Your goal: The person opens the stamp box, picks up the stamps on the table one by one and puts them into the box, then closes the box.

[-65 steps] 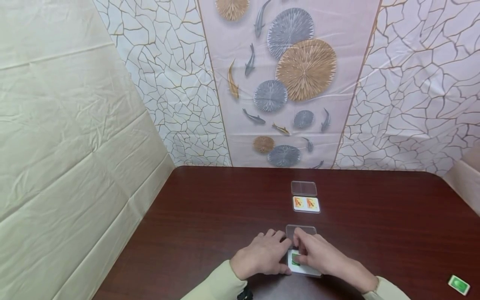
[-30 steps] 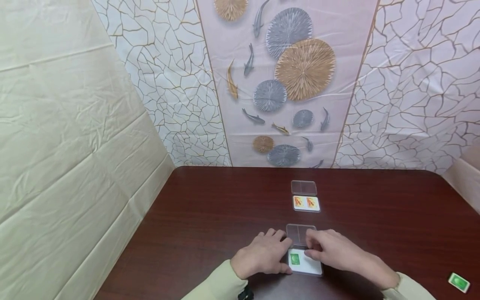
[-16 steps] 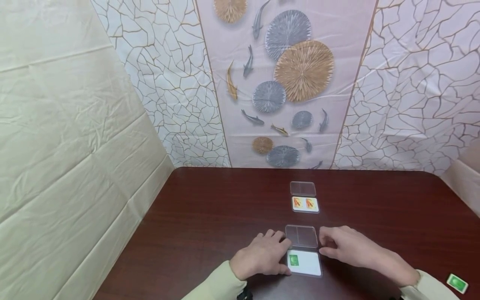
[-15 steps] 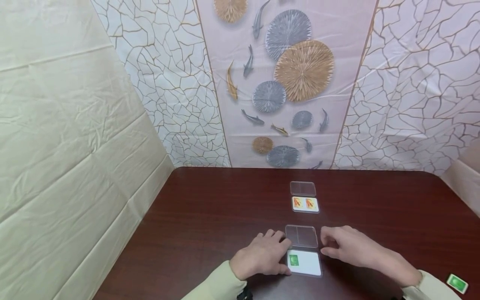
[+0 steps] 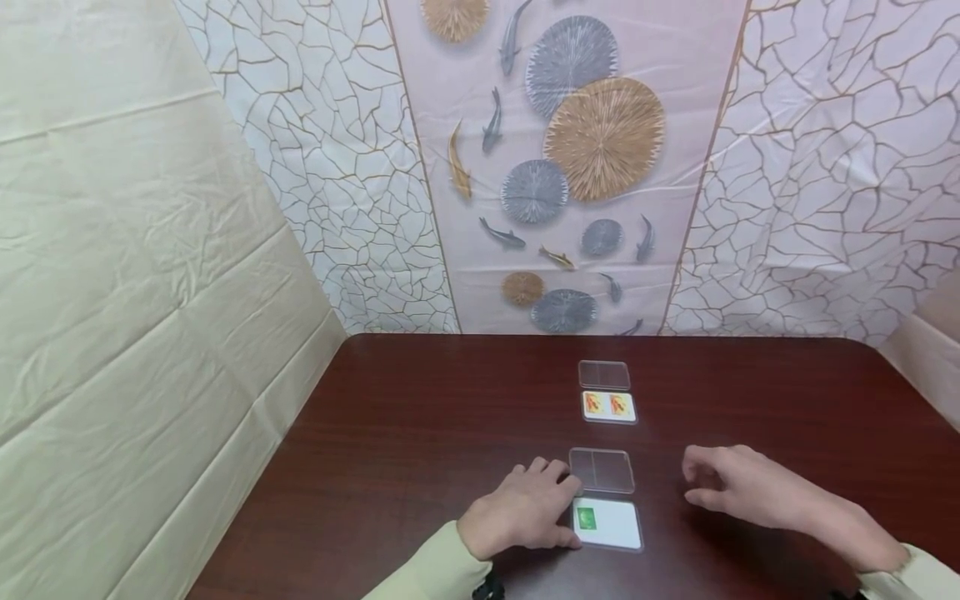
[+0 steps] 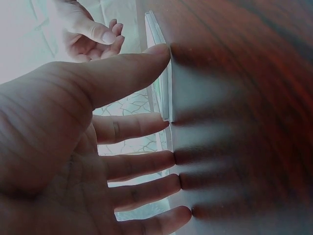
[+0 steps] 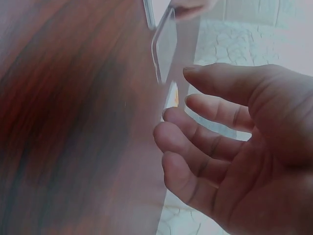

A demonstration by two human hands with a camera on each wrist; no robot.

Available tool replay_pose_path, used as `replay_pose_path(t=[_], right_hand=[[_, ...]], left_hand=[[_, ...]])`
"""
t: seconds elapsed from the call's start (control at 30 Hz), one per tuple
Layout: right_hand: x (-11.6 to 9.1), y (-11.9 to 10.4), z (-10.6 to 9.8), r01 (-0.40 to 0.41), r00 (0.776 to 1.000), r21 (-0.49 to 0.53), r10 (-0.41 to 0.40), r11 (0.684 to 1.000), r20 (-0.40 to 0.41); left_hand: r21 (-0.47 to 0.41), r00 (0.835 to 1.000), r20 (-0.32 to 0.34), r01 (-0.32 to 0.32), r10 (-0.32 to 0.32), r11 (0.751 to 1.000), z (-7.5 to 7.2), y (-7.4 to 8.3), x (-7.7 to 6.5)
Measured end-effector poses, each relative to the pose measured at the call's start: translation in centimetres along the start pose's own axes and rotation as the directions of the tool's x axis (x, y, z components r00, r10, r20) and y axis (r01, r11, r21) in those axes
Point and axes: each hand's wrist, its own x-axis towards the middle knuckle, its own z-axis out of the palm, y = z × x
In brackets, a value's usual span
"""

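A flat clear plastic case (image 5: 620, 527) with a white inside lies near the front of the table, a small green-patterned card (image 5: 587, 518) in its left half. Just behind it lies its clear lid (image 5: 611, 472). My left hand (image 5: 521, 510) rests at the case's left side; in the left wrist view (image 6: 54, 122) its thumb touches the case edge and the fingertips stand on the table. To the right of the case, my right hand (image 5: 757, 490) hovers over the table with fingers loosely bent and nothing between them, as the right wrist view (image 7: 220, 132) also shows.
Farther back lies a second clear case (image 5: 609, 419) showing two orange-patterned cards (image 5: 596, 404), with another clear lid (image 5: 604, 375) behind it. The dark wooden table (image 5: 420, 425) ends at a patterned cloth wall (image 5: 600, 250); a cream cloth (image 5: 150, 333) hangs at the left.
My right hand has left the green card in the case and moved away to the right. Its forearm now covers the spot where a green-patterned stack lay. My left hand stays put.
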Motion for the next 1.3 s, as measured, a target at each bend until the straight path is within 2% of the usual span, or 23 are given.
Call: replay_pose_path(t=[0.13, 0.43, 0.77, 1.07, 1.2, 1.3], right_hand=[[-0.7, 0.9, -0.7, -0.014, 1.0, -0.007, 0.014, 1.0, 0.001], [-2.6, 3.5, -1.9, 0.027, 0.999, -0.024, -0.027, 0.999, -0.026], [-4.4, 5.4, -2.7, -0.024, 0.998, -0.104, 0.019, 0.994, -0.055], [-5.6, 6.6, -3.0, -0.025, 0.999, -0.137, 0.021, 0.99, -0.029], [-6.3, 7.2, -2.9, 0.008, 1.0, -0.139, -0.012, 0.99, -0.025], [-6.6, 7.6, -3.0, -0.006, 1.0, -0.132, 0.006, 0.991, 0.006]], left_hand=[[0.007, 1.0, 0.0, 0.003, -0.003, 1.0, 0.0, 0.0, 0.0], [0.023, 1.0, -0.011, 0.01, -0.01, 1.0, -0.1, -0.2, -0.1], [0.018, 1.0, -0.012, 0.003, -0.003, 1.0, -0.2, -0.3, -0.1], [0.016, 1.0, -0.008, 0.004, -0.004, 1.0, -0.1, -0.1, -0.2], [0.01, 1.0, -0.002, 0.008, -0.008, 1.0, -0.1, -0.2, -0.3], [0.005, 1.0, 0.004, 0.009, -0.009, 1.0, -0.1, -0.2, -0.4]])
